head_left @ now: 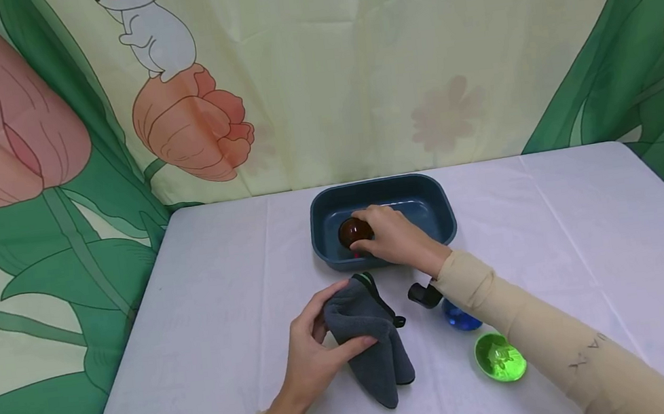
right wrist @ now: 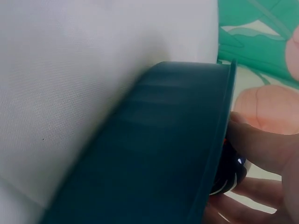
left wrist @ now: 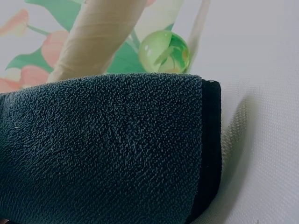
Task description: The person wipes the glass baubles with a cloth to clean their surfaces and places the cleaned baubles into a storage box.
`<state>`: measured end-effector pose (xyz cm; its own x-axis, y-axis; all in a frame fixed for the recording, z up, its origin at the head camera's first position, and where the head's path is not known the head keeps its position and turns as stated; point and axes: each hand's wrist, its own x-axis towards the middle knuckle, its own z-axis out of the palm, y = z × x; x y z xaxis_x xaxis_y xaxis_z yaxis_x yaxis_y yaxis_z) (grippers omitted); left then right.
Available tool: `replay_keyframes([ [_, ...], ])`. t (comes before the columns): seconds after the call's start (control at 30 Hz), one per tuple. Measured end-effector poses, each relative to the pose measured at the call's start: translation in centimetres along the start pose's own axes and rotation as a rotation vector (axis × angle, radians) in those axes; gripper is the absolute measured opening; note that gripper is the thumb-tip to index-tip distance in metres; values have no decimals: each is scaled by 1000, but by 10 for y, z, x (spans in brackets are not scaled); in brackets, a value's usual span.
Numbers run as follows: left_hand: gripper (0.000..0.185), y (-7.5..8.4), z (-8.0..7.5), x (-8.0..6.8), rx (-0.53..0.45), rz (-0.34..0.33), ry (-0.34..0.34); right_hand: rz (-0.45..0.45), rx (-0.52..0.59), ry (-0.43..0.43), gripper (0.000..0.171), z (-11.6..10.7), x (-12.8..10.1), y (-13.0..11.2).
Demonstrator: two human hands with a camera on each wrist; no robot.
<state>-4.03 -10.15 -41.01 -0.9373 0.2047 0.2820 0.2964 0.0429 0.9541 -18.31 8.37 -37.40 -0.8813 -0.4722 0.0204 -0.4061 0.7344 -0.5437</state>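
Observation:
My right hand (head_left: 402, 238) reaches over the near rim of a dark blue rectangular tub (head_left: 317, 226). Its thumb and fingers hold a glossy dark red-brown ball (head_left: 354, 232) inside the tub, at the left part; in the right wrist view the tub wall hides much of this ball (right wrist: 229, 175). Nearer to me, my left hand (head_left: 312, 353) grips a folded grey cloth (head_left: 361, 316) with black edging, thumb in front. The cloth (left wrist: 107, 144) fills most of the left wrist view and covers the fingers there.
Under my right forearm lies a blue glassy ball (head_left: 461, 316), partly hidden by the sleeve. A green glassy ball (head_left: 500, 357) sits nearer to me. The white-covered table (head_left: 220, 302) meets a flower-printed curtain (head_left: 318, 85) behind the tub.

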Motion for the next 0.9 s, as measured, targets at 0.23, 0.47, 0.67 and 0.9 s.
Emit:
replay_keyframes([
  [0.23,73,0,2,-1,4,1,-3,31,-1,-25,55,5,4,1],
  [0.47,74,-1,4,-1,14,8,-9,66,18,-37,52,8,5,3],
  [0.67,73,-2,6,-1,8,11,-17,68,50,-56,48,15,8,6],
  [0.9,73,-2,7,-1,2,6,-18,89,54,-51,50,17,10,7],
])
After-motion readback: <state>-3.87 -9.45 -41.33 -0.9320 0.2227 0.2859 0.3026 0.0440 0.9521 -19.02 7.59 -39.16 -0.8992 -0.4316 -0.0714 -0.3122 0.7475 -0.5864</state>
